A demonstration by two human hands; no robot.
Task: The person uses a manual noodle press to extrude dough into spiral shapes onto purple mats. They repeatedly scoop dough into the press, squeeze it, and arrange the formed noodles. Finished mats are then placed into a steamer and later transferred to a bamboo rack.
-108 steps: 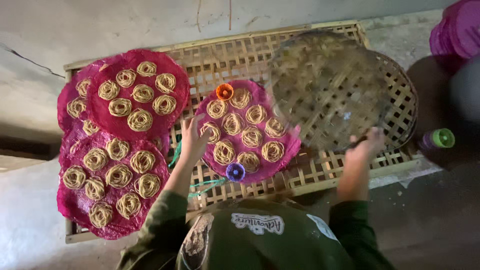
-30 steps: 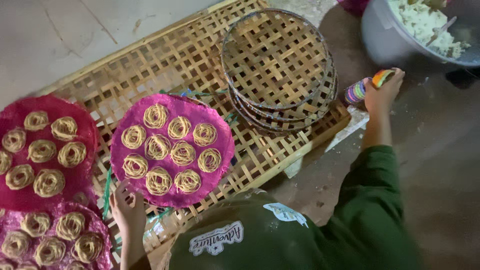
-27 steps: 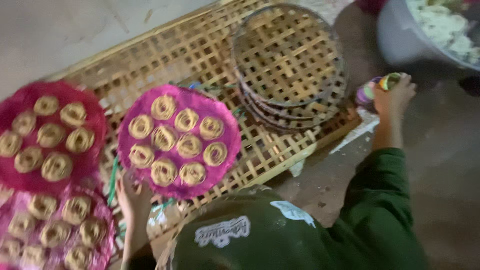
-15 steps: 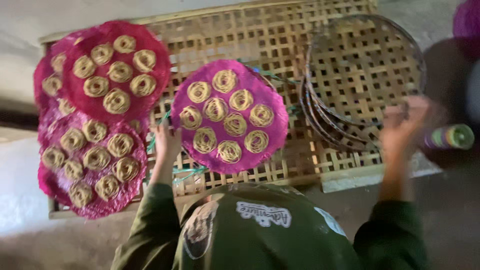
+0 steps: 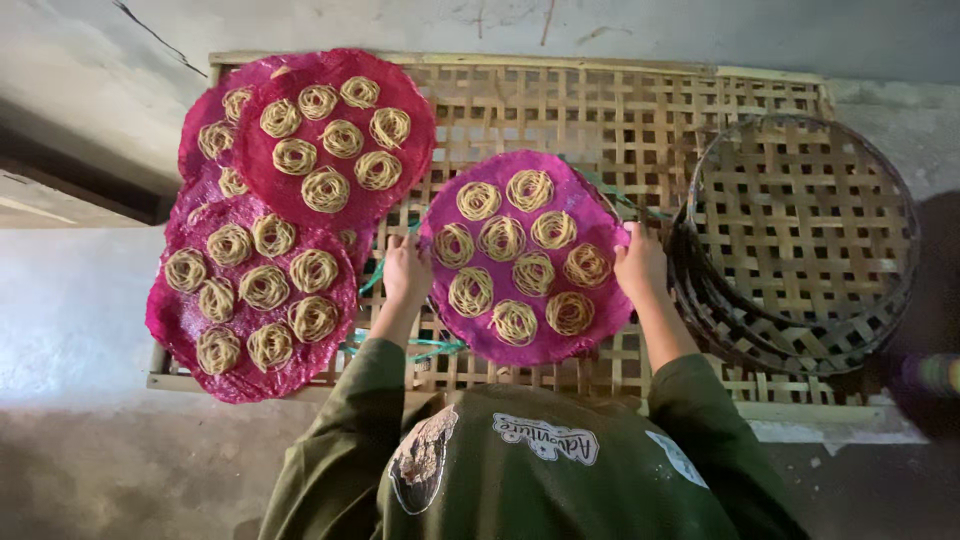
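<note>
A round pink mesh mat [image 5: 527,345] carrying several coiled noodle nests [image 5: 502,238] lies on the big woven bamboo rack [image 5: 640,110]. My left hand [image 5: 404,271] grips the mat's left rim and my right hand [image 5: 641,266] grips its right rim. Both arms wear dark green sleeves. A stack of round woven bamboo trays [image 5: 800,240] sits just right of my right hand.
Two more pink mats with noodle nests lie on the rack's left side, one at the back [image 5: 400,90] and one in front [image 5: 180,330], overlapping others. Green string [image 5: 410,345] trails under the middle mat. Grey concrete floor [image 5: 90,470] surrounds the rack.
My right hand has come back from the coloured bottle at the right and now holds the mat's right rim. The view has swung back over the rack.
</note>
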